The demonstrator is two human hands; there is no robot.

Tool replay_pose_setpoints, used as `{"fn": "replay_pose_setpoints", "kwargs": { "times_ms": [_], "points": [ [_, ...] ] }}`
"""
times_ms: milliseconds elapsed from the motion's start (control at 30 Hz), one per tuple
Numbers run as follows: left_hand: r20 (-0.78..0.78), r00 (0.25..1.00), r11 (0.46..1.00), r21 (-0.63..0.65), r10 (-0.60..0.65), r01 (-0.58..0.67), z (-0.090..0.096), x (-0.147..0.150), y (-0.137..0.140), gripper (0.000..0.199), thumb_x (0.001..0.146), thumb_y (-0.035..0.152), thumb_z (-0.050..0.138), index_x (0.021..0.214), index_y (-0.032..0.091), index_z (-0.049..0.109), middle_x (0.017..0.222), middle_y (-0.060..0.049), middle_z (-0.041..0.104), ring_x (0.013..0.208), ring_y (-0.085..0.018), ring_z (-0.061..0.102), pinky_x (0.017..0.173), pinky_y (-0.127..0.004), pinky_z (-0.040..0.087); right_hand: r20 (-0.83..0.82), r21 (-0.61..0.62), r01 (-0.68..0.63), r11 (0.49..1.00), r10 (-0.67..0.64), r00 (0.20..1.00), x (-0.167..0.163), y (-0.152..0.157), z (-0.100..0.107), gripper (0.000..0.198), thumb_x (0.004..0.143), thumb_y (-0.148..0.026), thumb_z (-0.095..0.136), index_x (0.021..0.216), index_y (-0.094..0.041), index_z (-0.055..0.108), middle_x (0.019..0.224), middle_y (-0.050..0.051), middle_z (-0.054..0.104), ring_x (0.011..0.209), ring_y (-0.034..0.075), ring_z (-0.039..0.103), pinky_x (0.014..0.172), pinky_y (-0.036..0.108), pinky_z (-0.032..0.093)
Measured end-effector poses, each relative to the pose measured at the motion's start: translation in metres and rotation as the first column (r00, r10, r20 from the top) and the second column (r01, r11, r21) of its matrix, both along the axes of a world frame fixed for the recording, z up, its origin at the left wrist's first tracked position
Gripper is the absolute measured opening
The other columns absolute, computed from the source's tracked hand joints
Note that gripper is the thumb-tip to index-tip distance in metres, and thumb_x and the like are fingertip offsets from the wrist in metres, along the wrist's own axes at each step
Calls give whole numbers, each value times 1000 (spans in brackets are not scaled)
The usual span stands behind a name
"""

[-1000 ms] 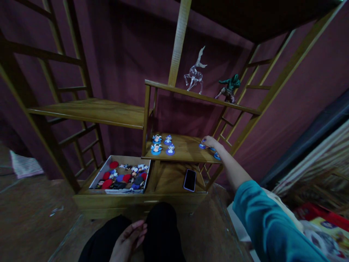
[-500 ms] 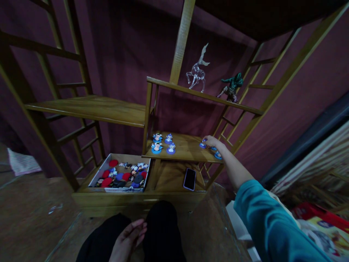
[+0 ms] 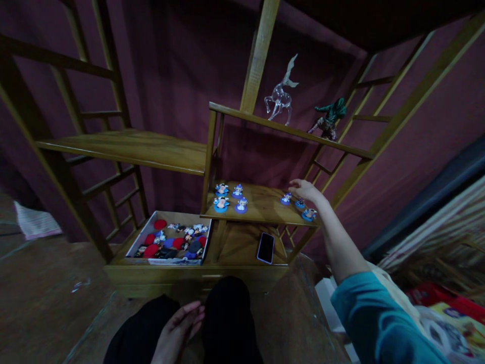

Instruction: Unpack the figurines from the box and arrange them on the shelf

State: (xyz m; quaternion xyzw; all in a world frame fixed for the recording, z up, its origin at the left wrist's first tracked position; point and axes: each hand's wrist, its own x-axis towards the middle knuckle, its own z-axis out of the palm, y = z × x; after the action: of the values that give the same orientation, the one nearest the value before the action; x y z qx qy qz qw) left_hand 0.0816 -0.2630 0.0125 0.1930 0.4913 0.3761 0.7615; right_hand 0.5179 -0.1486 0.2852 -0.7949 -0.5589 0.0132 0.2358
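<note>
My right hand (image 3: 306, 191) hovers over the right part of the middle shelf (image 3: 263, 205), fingers apart and holding nothing. Just below its fingertips stands a small white-and-purple figurine (image 3: 286, 198) on a purple base. Beside it, under the hand and wrist, are a blue-based figurine (image 3: 299, 203) and another blue-based figurine (image 3: 309, 215) near the shelf's front edge. At the shelf's left end, two blue-based figurines (image 3: 221, 203) stand in a column beside two purple-based figurines (image 3: 241, 205). My left hand (image 3: 181, 328) rests on my lap, loosely curled, with nothing visible in it.
An open cardboard box (image 3: 141, 237) of jumbled figurines and round bases sits lower left. A phone (image 3: 265, 247) lies on the bottom board. Above, a clear deer figurine (image 3: 281, 100) and a green-topped action figure (image 3: 330, 119) stand on the upper shelf (image 3: 242, 115).
My right hand has let go of the purple-based figurine and risen slightly up and away, leaving it upright on the shelf. The left hand stays on my lap. The view has shifted a little.
</note>
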Motion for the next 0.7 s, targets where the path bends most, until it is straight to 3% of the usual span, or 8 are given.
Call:
{"fn": "replay_pose_setpoints", "kwargs": {
  "times_ms": [100, 200, 300, 367, 467, 500, 567, 700],
  "points": [
    [0, 1000, 1000, 14, -1, 1, 0, -1, 7, 31, 62, 9, 71, 92, 13, 64, 90, -11, 70, 79, -18, 67, 68, -22, 52, -133, 135, -122, 983, 140, 981, -27, -29, 0, 37, 74, -33, 60, 107, -17, 61, 92, 6, 66, 77, 14, 59, 73, 27, 46],
    [12, 1000, 999, 47, 23, -23, 2, -2, 17, 27, 64, 8, 69, 91, 12, 64, 90, -11, 69, 78, -17, 67, 67, -23, 52, -375, 203, -271, 941, 330, 866, -71, -61, -21, 38, 75, -40, 59, 107, -18, 60, 98, 7, 66, 81, 15, 60, 74, 28, 47],
    [22, 997, 992, 95, 78, -79, 10, -5, 33, 24, 67, 6, 66, 91, 12, 64, 89, -12, 69, 75, -16, 67, 66, -23, 53, -633, 200, -438, 877, 456, 625, -126, -83, -61, 38, 77, -42, 57, 110, -22, 58, 107, 6, 64, 89, 15, 60, 77, 29, 48],
    [28, 992, 984, 124, 126, -128, 16, -10, 48, 23, 69, 5, 63, 91, 12, 64, 88, -12, 69, 74, -15, 67, 64, -22, 52, -746, 129, -583, 802, 466, 476, -167, -88, -96, 37, 76, -41, 59, 108, -21, 60, 104, 6, 64, 89, 15, 60, 80, 30, 47],
    [34, 976, 960, 176, 216, -219, 26, -21, 80, 21, 69, 3, 62, 88, 11, 63, 83, -11, 69, 71, -14, 66, 62, -21, 52, -813, 103, -685, 722, 457, 360, -225, -76, -151, 33, 78, -40, 57, 104, -20, 62, 100, 6, 66, 87, 15, 61, 79, 30, 46],
    [42, 969, 948, 197, 245, -248, 28, -26, 91, 21, 69, 2, 61, 88, 11, 63, 82, -11, 69, 69, -14, 66, 62, -21, 52, -821, 102, -697, 710, 456, 344, -242, -68, -169, 31, 78, -38, 58, 102, -19, 62, 99, 6, 66, 87, 16, 61, 79, 30, 46],
    [52, 947, 917, 240, 316, -319, 33, -35, 114, 22, 68, 0, 60, 87, 10, 63, 79, -10, 69, 65, -12, 65, 59, -19, 51, -804, 109, -670, 734, 461, 375, -269, -44, -202, 27, 78, -35, 57, 98, -19, 64, 95, 5, 67, 86, 16, 62, 78, 30, 47],
    [83, 907, 865, 274, 413, -419, 38, -48, 161, 20, 69, 0, 57, 85, 10, 63, 75, -8, 68, 62, -11, 64, 58, -19, 50, -654, 117, -543, 832, 476, 588, -298, 17, -250, 19, 78, -25, 53, 89, -20, 67, 89, 2, 69, 81, 16, 63, 77, 30, 48]
  ]
}}
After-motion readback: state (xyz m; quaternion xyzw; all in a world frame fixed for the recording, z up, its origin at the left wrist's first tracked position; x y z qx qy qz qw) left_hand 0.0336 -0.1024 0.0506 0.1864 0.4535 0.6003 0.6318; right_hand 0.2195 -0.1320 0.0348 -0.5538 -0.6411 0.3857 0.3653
